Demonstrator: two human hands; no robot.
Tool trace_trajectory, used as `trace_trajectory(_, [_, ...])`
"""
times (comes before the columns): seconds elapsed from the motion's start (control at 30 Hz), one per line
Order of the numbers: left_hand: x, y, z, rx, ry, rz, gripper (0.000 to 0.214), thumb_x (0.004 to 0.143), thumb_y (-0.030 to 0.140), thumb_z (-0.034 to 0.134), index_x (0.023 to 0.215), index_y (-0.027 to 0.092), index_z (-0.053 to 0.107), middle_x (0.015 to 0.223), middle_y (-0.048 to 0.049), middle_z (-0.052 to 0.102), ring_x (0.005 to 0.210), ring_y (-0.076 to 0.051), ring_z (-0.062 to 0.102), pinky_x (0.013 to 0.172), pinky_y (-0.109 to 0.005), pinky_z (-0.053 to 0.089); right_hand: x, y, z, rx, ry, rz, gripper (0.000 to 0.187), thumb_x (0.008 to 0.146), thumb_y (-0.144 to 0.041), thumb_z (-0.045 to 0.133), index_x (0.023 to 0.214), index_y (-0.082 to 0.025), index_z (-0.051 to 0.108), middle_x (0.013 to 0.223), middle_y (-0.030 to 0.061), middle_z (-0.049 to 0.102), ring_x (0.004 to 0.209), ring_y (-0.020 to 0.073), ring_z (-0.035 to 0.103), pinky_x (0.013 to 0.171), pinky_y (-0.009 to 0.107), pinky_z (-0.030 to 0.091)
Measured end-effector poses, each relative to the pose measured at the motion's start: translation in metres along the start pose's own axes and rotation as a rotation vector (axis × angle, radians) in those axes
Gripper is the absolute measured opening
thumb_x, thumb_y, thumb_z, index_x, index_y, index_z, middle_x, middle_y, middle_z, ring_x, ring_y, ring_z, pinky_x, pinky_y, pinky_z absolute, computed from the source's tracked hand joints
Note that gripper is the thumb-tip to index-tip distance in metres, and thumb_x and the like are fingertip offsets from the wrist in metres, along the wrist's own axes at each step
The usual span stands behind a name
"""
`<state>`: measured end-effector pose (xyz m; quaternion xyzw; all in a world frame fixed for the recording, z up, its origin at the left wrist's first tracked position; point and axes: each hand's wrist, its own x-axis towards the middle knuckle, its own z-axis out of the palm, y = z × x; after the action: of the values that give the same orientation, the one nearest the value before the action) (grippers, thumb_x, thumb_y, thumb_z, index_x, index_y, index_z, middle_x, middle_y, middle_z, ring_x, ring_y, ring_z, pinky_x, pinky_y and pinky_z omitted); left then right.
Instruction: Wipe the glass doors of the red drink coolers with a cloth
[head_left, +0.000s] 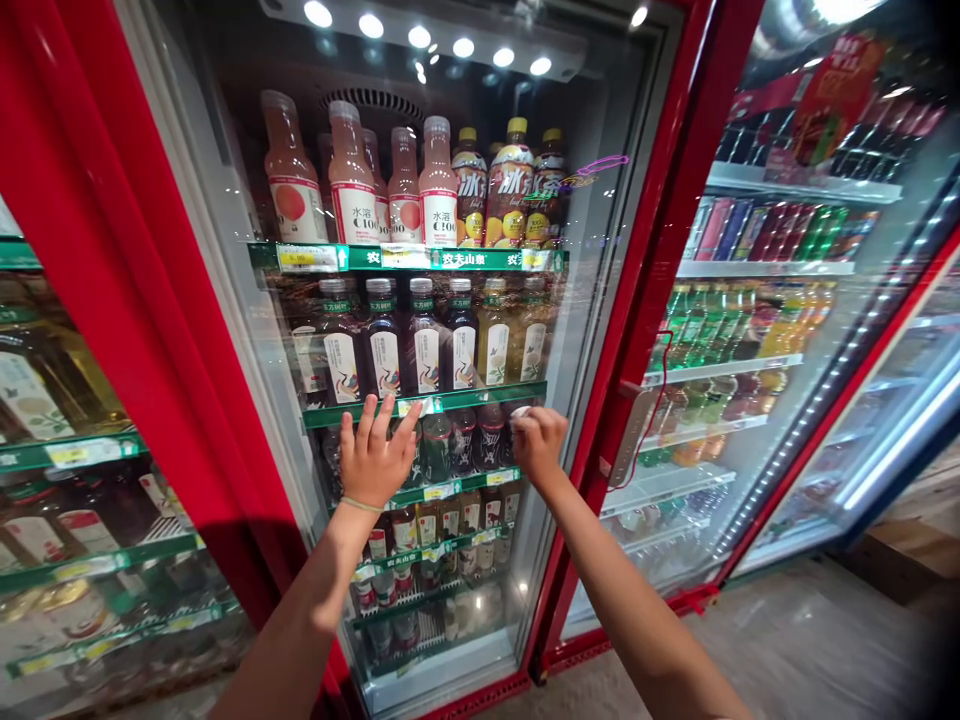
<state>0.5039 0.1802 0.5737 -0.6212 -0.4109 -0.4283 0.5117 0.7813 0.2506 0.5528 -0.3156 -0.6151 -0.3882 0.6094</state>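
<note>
A red-framed glass fridge door (600, 330) stands in front of me, with shelves of bottled drinks behind the glass. My left hand (375, 452) is open, fingers spread, and appears to lie flat on the pane at the height of the middle shelves. To the right, my right hand (541, 445) is closed around a small white cloth (519, 414) close to the glass. Most of the cloth is hidden by the fingers. Dark tea bottles (427, 345) show just above the left hand, and pink juice bottles (349, 185) stand on the top shelf.
On the right, another lit fridge (750, 270) holds cans and bottles. A metal lock box (631, 435) with a red cord sits on the frame between the doors. More bottles fill the left fridge (67, 380). A brown box (900, 560) rests on the grey floor (795, 640).
</note>
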Motion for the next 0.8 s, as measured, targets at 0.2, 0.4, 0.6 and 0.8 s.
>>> trace_trajectory(0.2, [0.000,0.000,0.000,0.034,0.000,0.017,0.063,0.094,0.030,0.068,0.154,0.032,0.048,0.151,-0.0120,0.057,0.159,-0.027,0.025,0.132,-0.049,0.014,0.021,-0.011,0.011,0.021,0.057,0.168,0.021,0.088,-0.012,0.051,0.104,-0.025,0.059,0.113,0.0079,0.056,0.111,0.0243,0.052,0.095,0.041,0.041])
trace_trajectory(0.4, [-0.002,0.000,0.001,-0.017,-0.022,-0.019,0.061,0.095,0.031,0.065,0.154,0.036,0.047,0.153,-0.0089,0.055,0.156,-0.028,0.031,0.131,-0.048,0.013,0.005,-0.006,0.005,-0.012,0.022,0.032,0.034,0.087,-0.015,0.057,0.120,-0.027,0.057,0.120,0.0079,0.054,0.115,0.0246,0.051,0.098,0.042,0.040])
trace_trajectory(0.6, [-0.008,-0.002,0.005,-0.067,-0.048,-0.053,0.059,0.096,0.032,0.064,0.152,0.040,0.048,0.153,-0.0076,0.056,0.154,-0.028,0.036,0.132,-0.050,0.012,0.011,-0.008,0.019,0.012,0.033,0.163,0.030,0.088,-0.018,0.055,0.116,-0.028,0.059,0.121,0.0102,0.057,0.117,0.0276,0.052,0.100,0.047,0.040])
trace_trajectory(0.8, [-0.012,-0.004,0.007,-0.072,-0.056,-0.056,0.060,0.095,0.033,0.065,0.152,0.040,0.048,0.155,-0.0078,0.054,0.154,-0.029,0.035,0.131,-0.051,0.012,-0.011,0.019,0.007,-0.031,0.001,0.089,0.023,0.087,-0.017,0.054,0.108,-0.027,0.057,0.114,0.0078,0.057,0.110,0.0244,0.053,0.096,0.044,0.043])
